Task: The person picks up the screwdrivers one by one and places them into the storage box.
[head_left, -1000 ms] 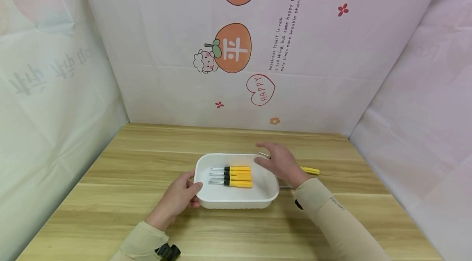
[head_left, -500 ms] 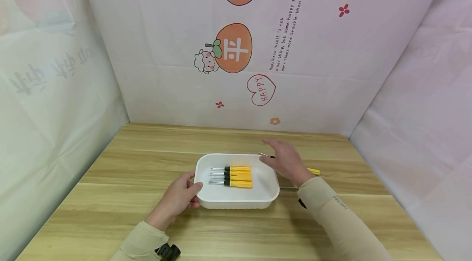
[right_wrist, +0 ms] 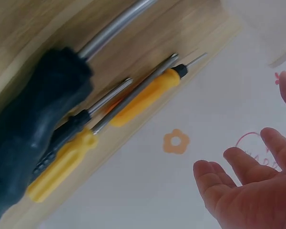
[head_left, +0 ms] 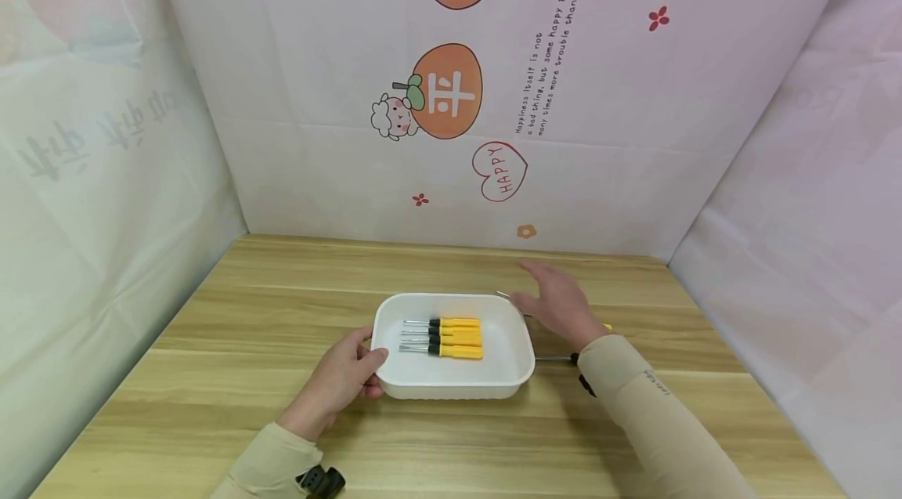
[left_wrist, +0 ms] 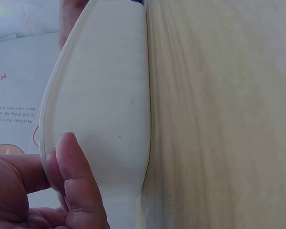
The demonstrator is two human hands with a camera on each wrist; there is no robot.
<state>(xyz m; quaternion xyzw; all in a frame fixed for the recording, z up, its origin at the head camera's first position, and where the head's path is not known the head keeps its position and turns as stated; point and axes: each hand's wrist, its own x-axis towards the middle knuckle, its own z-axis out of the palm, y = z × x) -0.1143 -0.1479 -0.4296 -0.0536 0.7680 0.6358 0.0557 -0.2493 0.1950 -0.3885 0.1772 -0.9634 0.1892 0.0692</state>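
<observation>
As seen from above, observed wood-grain tabletop [head_left: 247, 389] bearing white rounded-rectangular plastic tray [head_left: 451, 391]. Recorded left hand [head_left: 341, 374] grasping tray's left end; right hand [head_left: 560, 307] released, fingers apart, near far right corner. Noted dark-handled steel screwdriver [right_wrist: 33, 119] and yellow-handled screwdriver [right_wrist: 62, 167] right of tray. Counted four slim yellow-and-black screwdrivers [head_left: 454, 332], side by side inside tray.

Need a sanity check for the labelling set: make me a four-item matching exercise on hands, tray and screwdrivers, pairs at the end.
1. Left hand
2. Right hand
3. Tray
4. Screwdriver nearest the right wrist camera

A. Dark handle
B. Fingers apart, holding nothing
C. White
D. Gripping the tray's edge

Pairs: 1-D, 2-B, 3-C, 4-A
</observation>
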